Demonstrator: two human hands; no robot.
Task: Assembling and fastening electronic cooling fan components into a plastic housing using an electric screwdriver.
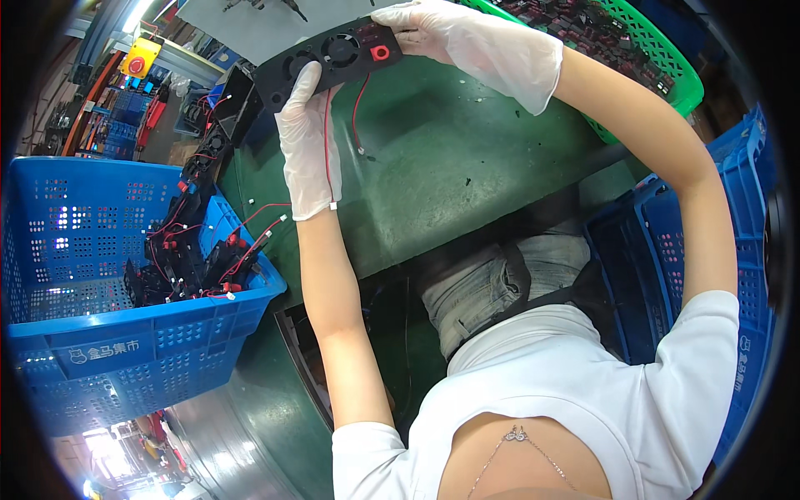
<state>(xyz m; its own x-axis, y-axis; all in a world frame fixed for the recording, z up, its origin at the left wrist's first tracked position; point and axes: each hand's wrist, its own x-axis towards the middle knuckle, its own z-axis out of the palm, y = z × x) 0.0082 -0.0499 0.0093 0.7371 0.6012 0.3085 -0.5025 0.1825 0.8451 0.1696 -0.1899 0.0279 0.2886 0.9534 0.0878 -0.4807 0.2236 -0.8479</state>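
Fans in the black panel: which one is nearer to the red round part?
The fan at right, beside the red round part; the fan at left is farther, partly covered by the left hand.

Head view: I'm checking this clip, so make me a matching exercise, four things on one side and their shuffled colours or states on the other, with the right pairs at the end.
Things:
1. Crate at left
2. Fan panel
3. Basket at upper right
4. Button box at upper left

Colours or states:
A. Green
B. Yellow
C. Blue
D. Black, held by the left hand and right hand

Pairs: 1-C, 2-D, 3-A, 4-B
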